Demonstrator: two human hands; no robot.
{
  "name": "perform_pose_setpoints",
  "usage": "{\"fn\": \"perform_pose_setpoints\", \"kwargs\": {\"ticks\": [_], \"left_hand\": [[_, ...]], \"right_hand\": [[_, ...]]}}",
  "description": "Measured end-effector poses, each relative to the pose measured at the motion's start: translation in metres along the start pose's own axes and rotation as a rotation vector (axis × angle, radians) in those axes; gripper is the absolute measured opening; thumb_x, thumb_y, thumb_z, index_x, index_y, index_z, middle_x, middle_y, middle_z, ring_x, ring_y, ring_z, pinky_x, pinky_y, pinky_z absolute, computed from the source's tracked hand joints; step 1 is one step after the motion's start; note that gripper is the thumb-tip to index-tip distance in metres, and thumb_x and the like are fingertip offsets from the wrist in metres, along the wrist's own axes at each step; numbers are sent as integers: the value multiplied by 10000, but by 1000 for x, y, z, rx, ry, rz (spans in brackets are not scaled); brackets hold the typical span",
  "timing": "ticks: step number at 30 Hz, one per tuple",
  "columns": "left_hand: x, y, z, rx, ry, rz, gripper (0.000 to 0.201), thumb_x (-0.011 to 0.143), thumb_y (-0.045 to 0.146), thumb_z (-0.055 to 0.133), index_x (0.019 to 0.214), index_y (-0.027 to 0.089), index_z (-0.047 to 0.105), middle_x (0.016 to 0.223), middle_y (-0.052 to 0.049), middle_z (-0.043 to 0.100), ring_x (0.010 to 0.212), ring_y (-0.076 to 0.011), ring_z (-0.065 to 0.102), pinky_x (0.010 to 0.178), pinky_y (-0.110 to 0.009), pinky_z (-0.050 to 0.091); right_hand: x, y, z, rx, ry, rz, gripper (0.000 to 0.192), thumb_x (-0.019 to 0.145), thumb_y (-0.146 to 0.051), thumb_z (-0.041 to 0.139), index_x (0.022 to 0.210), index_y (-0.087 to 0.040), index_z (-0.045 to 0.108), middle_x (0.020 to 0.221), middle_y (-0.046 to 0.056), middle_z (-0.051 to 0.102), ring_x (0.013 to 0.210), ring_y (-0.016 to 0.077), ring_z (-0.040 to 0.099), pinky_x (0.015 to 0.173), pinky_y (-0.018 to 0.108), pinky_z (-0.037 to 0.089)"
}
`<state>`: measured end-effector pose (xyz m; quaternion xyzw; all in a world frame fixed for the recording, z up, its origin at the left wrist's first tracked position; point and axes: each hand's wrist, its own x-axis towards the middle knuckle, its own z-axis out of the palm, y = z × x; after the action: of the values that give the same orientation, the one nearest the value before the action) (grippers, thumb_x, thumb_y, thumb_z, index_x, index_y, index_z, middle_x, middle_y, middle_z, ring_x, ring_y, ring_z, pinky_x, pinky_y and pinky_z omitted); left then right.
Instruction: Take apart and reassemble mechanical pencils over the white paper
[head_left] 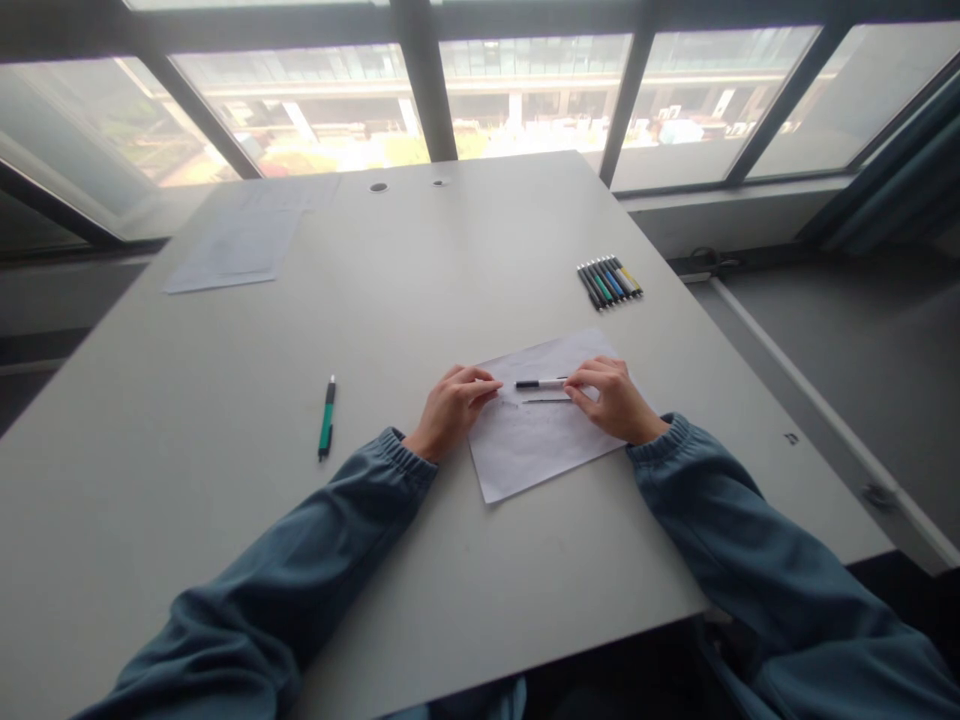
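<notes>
My right hand [615, 398] grips one end of a pen barrel [541, 383] with a black tip, held level just above a white sheet of paper [536, 440]. A thin refill-like rod [546, 401] lies on the sheet right below it. My left hand [454, 408] rests at the sheet's left edge with its fingers curled, fingertips close to the barrel's black end; whether they pinch a small part I cannot tell. Both arms wear blue-grey sleeves.
A green and black pen [327, 417] lies on the grey table [225, 480] to the left. Several pens in a row [609, 281] sit at the back right. Paper sheets [240, 240] lie far left near the windows. The table's right edge drops off.
</notes>
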<state>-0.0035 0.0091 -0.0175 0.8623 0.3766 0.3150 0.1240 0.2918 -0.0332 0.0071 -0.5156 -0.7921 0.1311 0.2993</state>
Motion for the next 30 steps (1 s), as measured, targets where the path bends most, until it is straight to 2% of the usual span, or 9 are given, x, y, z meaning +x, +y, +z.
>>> {"fn": "perform_pose_setpoints", "kwargs": {"ticks": [10, 18, 22, 25, 30], "left_hand": [[2, 3, -2, -40, -42, -2, 211, 988, 323, 596, 1064, 262, 783, 1081, -57, 760, 931, -213, 618, 836, -367, 553], [3, 7, -5, -93, 42, -132, 377, 1053, 401, 437, 1229, 215, 715, 1199, -72, 742, 1079, -233, 631, 978, -416, 507], [4, 9, -7, -123, 98, -166, 446, 1082, 391, 336, 1286, 175, 669, 1258, -84, 719, 1164, -229, 621, 1059, -429, 451], [5, 10, -8, -134, 123, -186, 453, 1084, 406, 323, 1280, 168, 655, 1233, -83, 723, 1149, -223, 631, 1055, -420, 447], [5, 12, -8, -130, 122, -205, 444, 1078, 437, 331, 1205, 182, 671, 1165, -76, 731, 1120, -223, 633, 1030, -407, 456]], "right_hand": [[1, 3, 0, 53, -6, -17, 137, 943, -226, 621, 859, -232, 729, 906, 60, 745, 915, 254, 629, 904, 423, 453], [1, 2, -3, 71, 77, -14, 167, 952, -219, 583, 869, -227, 727, 885, 68, 732, 906, 259, 625, 867, 408, 500], [2, 8, -4, 44, 205, 89, 172, 945, -211, 565, 911, -209, 733, 896, 82, 727, 877, 254, 651, 850, 393, 510], [1, 17, -3, 21, 281, 204, 217, 937, -192, 533, 991, -179, 742, 957, 100, 744, 840, 242, 667, 796, 369, 523], [-1, 25, 1, -46, 241, 341, 245, 907, -180, 525, 982, -176, 759, 987, 93, 766, 797, 230, 676, 802, 363, 524]]}}
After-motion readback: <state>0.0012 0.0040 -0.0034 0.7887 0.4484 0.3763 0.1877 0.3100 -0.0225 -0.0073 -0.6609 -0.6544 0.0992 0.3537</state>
